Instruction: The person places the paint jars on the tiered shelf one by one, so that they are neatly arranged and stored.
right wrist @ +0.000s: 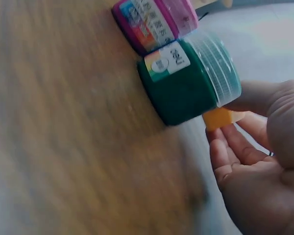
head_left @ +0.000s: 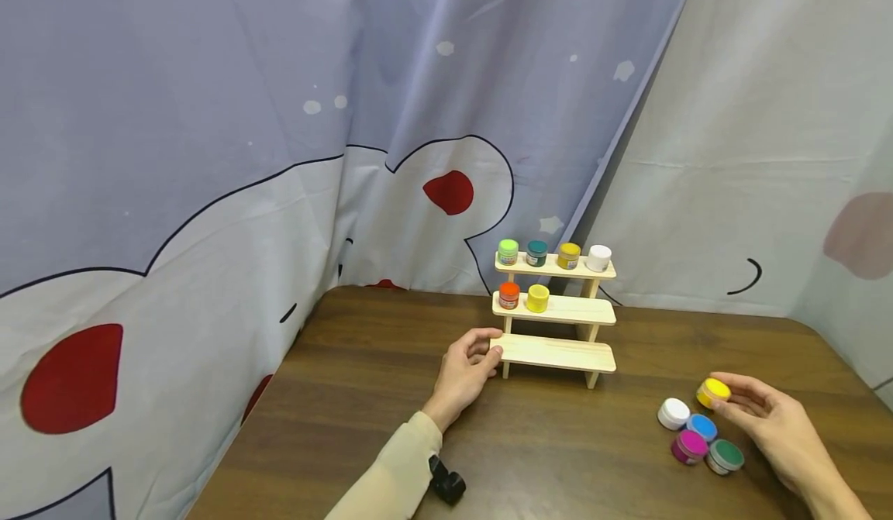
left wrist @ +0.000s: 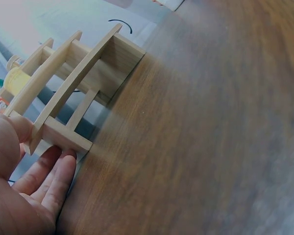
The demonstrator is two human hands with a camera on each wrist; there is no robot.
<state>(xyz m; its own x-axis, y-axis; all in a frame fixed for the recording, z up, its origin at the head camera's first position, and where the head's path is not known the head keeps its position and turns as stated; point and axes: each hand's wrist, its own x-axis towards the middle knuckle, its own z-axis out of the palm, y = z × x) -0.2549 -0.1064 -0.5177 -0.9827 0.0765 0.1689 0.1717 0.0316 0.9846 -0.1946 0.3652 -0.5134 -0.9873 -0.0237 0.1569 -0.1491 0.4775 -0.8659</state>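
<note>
A three-tier wooden rack (head_left: 558, 353) stands towards the back of the table. My left hand (head_left: 463, 373) grips the left end of its lowest shelf, thumb on top and fingers at the side panel (left wrist: 66, 135). At the right, my right hand (head_left: 774, 419) pinches a yellow paint jar (head_left: 713, 392) between thumb and fingers; in the right wrist view that jar (right wrist: 218, 118) is partly hidden behind the green one. Beside this hand stand a white jar (head_left: 673, 414), a blue jar (head_left: 701, 427), a magenta jar (head_left: 689, 448) and a dark green jar (head_left: 725, 457).
The top shelf bears light green (head_left: 508, 253), teal (head_left: 536, 253), ochre (head_left: 568, 256) and white (head_left: 598, 258) jars. On the middle shelf sit a red-orange jar (head_left: 509, 296) and a yellow one (head_left: 538, 298). A patterned curtain (head_left: 432, 101) hangs behind the brown table (head_left: 558, 450).
</note>
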